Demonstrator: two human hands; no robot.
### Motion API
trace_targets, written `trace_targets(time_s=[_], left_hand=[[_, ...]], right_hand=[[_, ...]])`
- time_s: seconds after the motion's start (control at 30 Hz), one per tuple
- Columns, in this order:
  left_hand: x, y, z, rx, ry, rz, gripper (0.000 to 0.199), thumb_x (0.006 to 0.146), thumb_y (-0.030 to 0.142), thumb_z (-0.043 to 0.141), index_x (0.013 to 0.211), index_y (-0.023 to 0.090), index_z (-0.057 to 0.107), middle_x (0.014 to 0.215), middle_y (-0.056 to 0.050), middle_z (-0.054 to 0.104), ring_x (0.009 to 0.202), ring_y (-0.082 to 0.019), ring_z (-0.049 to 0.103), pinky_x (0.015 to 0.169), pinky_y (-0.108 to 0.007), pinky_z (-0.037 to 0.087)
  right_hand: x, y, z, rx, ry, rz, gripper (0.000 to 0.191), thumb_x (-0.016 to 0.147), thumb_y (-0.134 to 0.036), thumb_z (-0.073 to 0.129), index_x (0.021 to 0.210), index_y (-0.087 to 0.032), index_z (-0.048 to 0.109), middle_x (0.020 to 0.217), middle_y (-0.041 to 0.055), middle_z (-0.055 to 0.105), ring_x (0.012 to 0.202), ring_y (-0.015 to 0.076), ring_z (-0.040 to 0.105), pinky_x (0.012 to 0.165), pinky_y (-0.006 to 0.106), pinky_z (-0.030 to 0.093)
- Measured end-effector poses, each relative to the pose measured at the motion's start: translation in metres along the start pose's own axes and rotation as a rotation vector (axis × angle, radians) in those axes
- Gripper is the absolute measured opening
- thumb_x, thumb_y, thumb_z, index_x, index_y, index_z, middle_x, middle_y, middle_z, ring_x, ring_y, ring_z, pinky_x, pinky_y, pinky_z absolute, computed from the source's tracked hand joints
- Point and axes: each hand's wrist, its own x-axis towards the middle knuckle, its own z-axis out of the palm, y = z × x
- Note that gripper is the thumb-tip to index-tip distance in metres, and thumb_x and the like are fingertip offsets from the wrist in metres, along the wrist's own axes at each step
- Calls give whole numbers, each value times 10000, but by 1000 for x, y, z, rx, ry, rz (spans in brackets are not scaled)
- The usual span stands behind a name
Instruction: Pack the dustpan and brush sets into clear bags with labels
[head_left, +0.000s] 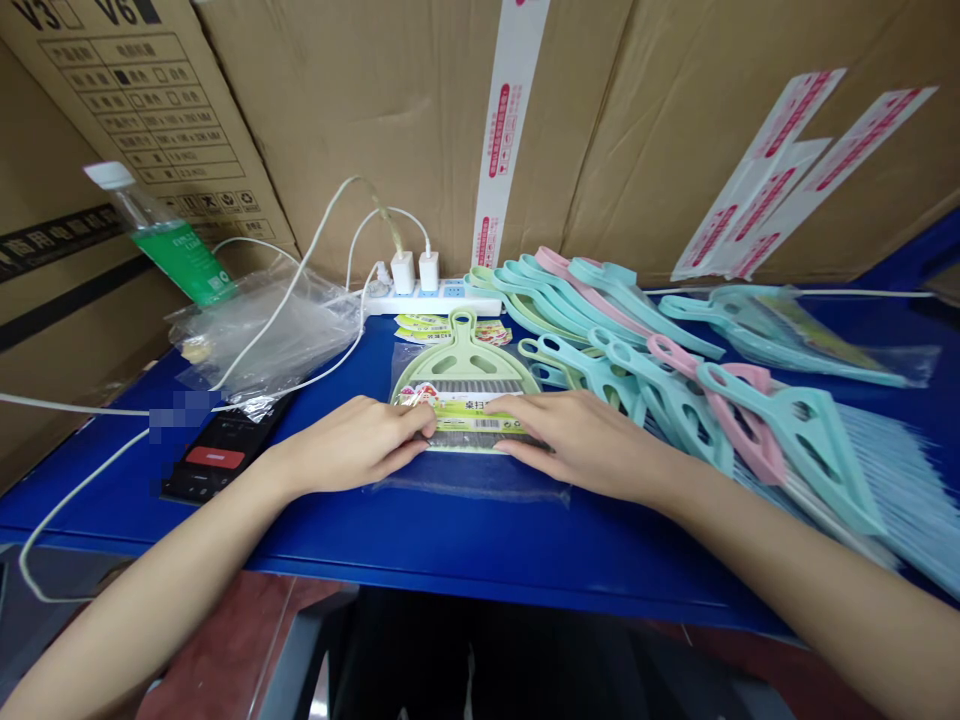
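Note:
A pale green dustpan (pixel 465 362) with a grey-bristled brush (pixel 450 440) lies flat on the blue table in a clear plastic bag. A green and white paper label (pixel 457 408) lies across the bristles. My left hand (pixel 367 440) is closed over the left side of this set, thumb and fingertips at the label's left end. From the right, my right hand (pixel 574 440) grips the set, with forefinger and thumb a little apart on the label. Beyond the dustpan are several loose printed labels (pixel 421 328).
Pastel dustpans (pixel 585 295) and brushes (pixel 795 420) are piled at right, near a bagged set (pixel 780 325). A power strip (pixel 450 300) with white cables stands behind. At left are plastic bags (pixel 277 310), a green-labelled bottle (pixel 180 250) and a phone (pixel 217 455). Cardboard boxes (pixel 390 120) wall the back.

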Motion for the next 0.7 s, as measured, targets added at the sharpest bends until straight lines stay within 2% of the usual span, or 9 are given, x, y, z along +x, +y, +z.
trace_targets(time_s=[0.13, 0.5, 0.7], left_hand=[[0, 0, 0, 7, 11, 14, 128, 963, 218, 369, 926, 202, 491, 725, 20, 626, 560, -139, 561, 558, -263, 351], [1, -1, 0, 10, 7, 16, 157, 968, 227, 339, 931, 201, 490, 736, 10, 632, 566, -140, 561, 558, -264, 352], [1, -2, 2, 3, 15, 31, 189, 969, 239, 329, 865, 201, 483, 687, 18, 591, 533, -127, 518, 540, -260, 325]], right_hand=[[0, 1, 1, 19, 2, -5, 222, 907, -235, 545, 1110, -169, 605, 943, 64, 756, 785, 233, 705, 598, 300, 444], [0, 3, 1, 50, 1, -20, 208, 911, -228, 533, 1097, -178, 611, 931, 54, 755, 787, 228, 704, 615, 304, 452], [-2, 3, 1, 57, 15, -47, 174, 920, -233, 517, 1052, -195, 623, 957, 54, 752, 808, 221, 699, 642, 305, 461]])
